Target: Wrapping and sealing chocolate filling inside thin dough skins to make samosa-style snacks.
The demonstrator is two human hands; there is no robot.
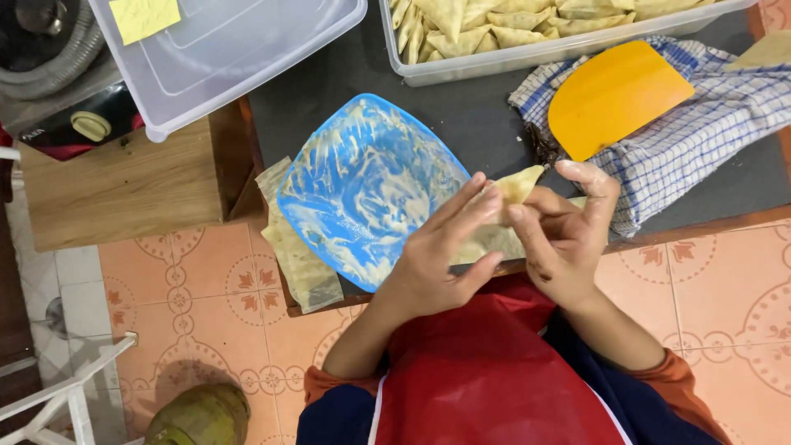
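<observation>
The left hand (437, 259) reaches toward one o'clock, fingers extended and pressed together. The right hand (564, 239) faces it at three o'clock, index finger crooked upward, thumb meeting the left fingertips.

Glossy blue plastic plate (362, 185) smeared with paste, smooth orange plastic scraper (614, 99), woven checked cloth (700, 124), matt dark tabletop (461, 107).

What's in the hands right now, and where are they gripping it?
Both hands hold one pale pastry sheet, being folded. The left hand and right hand pinch it between fingertips near its upper folded corner; the lower part hangs behind the fingers.
</observation>
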